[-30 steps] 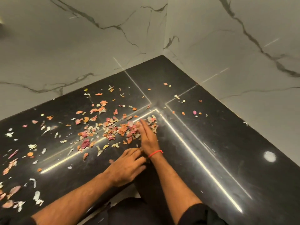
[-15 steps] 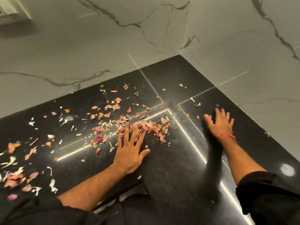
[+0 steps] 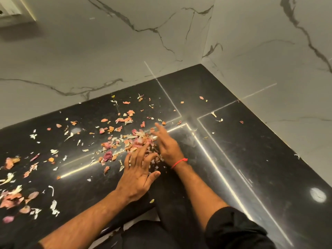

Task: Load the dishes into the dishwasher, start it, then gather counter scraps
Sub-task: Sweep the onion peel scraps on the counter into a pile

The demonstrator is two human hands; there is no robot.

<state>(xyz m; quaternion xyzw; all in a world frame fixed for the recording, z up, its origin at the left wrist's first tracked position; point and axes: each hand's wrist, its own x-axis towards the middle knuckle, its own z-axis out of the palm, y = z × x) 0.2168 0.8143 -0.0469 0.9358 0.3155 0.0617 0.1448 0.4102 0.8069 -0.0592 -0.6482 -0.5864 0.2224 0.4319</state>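
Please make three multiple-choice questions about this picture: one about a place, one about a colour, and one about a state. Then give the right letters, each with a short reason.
1. Where does the main heap of scraps lie?
A. in a sink
B. on the black counter, by the fingers of both hands
C. on a plate

2. What colour is the band on the right wrist?
A. red
B. blue
C. green

3. How is the left hand?
A. in a fist
B. gripping a cloth
C. fingers spread flat on the counter

Answers: 1 B, the heap sits on the counter between the left hand and right hand. 2 A, the wrist band is red. 3 C, its fingers are straight and hold nothing.
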